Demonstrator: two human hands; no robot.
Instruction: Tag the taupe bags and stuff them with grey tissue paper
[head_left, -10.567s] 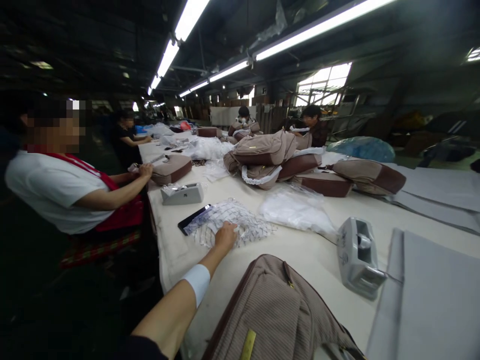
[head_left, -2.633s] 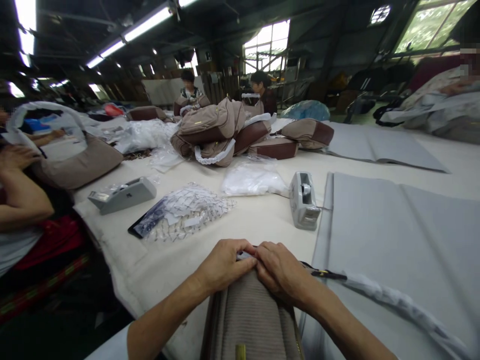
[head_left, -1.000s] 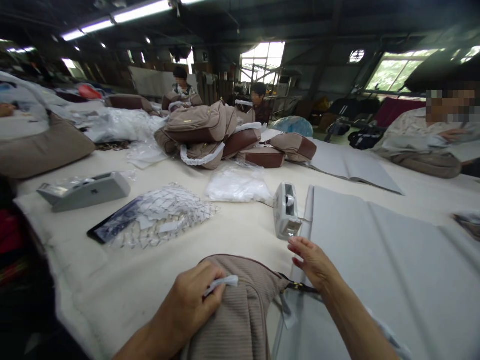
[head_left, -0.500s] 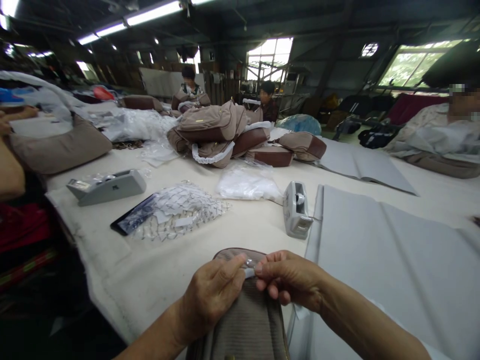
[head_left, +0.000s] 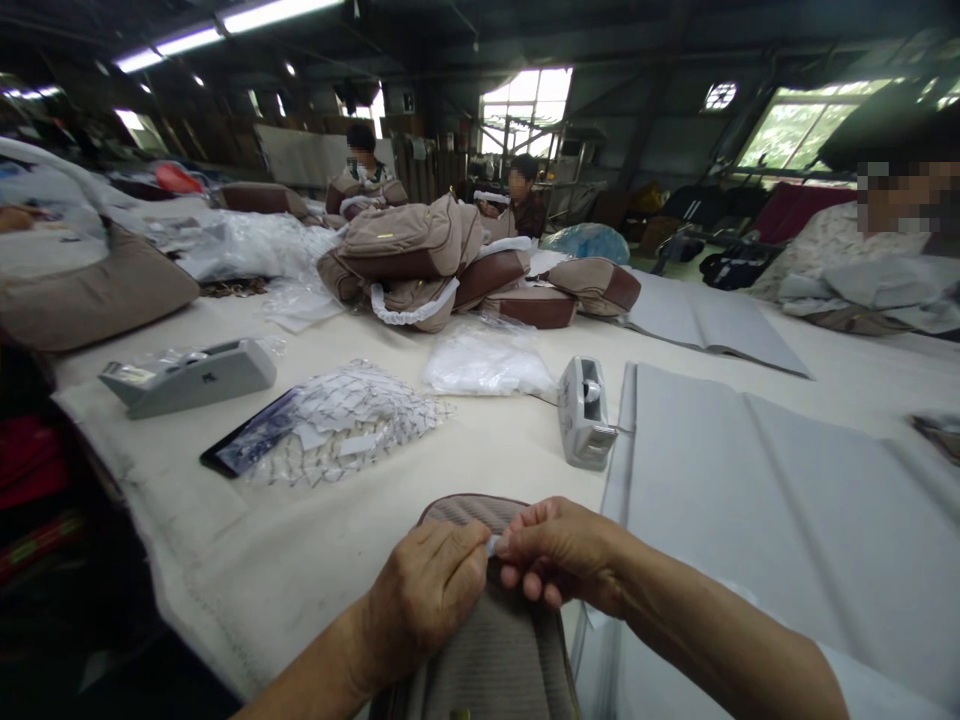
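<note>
A taupe ribbed-fabric bag (head_left: 514, 650) with dark brown piping stands at the table's near edge, below both hands. At its upper part a small white strip (head_left: 492, 545) shows between my fingertips; whether it is paper or wrapping I cannot make out. My left hand (head_left: 424, 595) is closed over the strip's left end, knuckles up. From the right, my right hand (head_left: 566, 550) pinches the other end between thumb and forefinger, its remaining fingers curled. The fingers hide most of the strip.
Beyond the hands are a grey tape dispenser (head_left: 587, 415), another tape dispenser (head_left: 195, 375) and a clear bag of tags (head_left: 337, 425). Grey paper sheets (head_left: 727, 490) cover the right side. Taupe bags (head_left: 412, 245) are piled behind. People sit around the table.
My fingertips have drawn closer together, covering more of the white strip and a shiny bit seen above it earlier. The whole view has shifted slightly, with the background moving left.
</note>
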